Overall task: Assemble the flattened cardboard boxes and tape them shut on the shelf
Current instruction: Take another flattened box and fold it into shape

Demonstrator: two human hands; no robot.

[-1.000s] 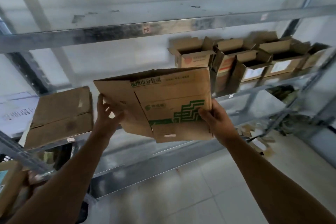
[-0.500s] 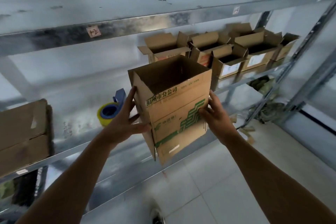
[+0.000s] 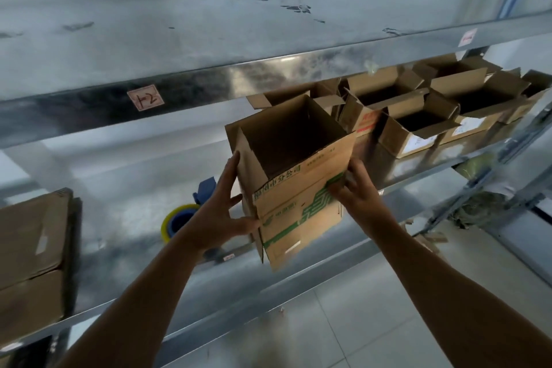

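Two forearms reach up over a tiled floor. Of the hands, the left hand lies with fingers straight and spread against the left wall of the cardboard box, thumb on its printed front. The right hand clasps the right front corner, thumb on the green print, fingers bent round the side. The cardboard box, opened out and tilted with its top open, is held between both hands at the front edge of the metal shelf. Behind the left hand a yellow tape roll lies on the shelf, with flattened cardboard stacked at far left. Several open boxes crowd the far right, beneath an upper beam bearing a handwritten label
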